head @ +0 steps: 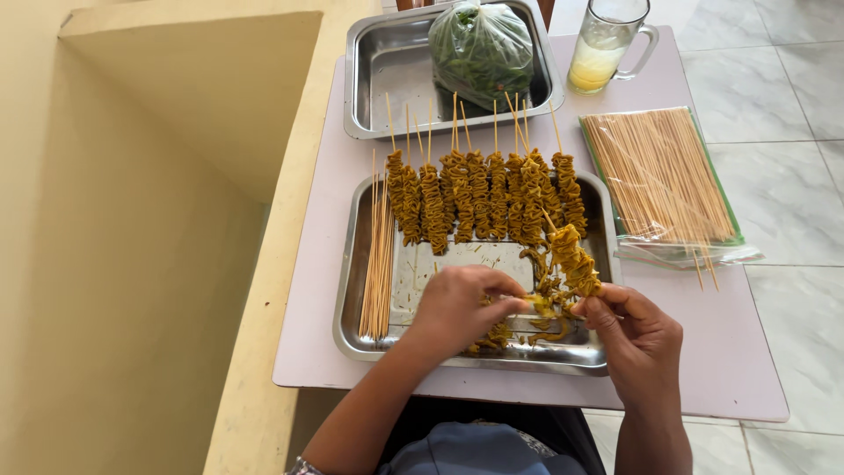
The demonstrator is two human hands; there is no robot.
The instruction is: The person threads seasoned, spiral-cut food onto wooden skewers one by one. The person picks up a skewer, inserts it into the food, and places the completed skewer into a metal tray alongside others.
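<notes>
Low in the middle of the frame, both hands work over a steel tray (352,264) on a pale table (730,352). Left hand (457,308) has its fingers pinched around a strip of yellow marinated meat (538,304), pressing it toward the tip of a half-filled skewer (573,257) that the right hand (637,339) grips by its lower end, slanting up and to the left. As a judgement, the step in hand is threading another piece onto this skewer; the next move seems to call for a steady push along the stick, keeping the fingertips clear of the point.

Loose meat pieces (497,336) lie in the tray just beneath the hands. Finished skewers (483,193) rest in a row across the tray's upper edge, and a bundle of bare sticks (380,264) lies along its left side.

Toward the top of the frame sits a second tray (378,70) holding a bag of greens (482,48), with a glass mug (607,44) to its right. A packet of bamboo sticks (659,176) lies at the right.
</notes>
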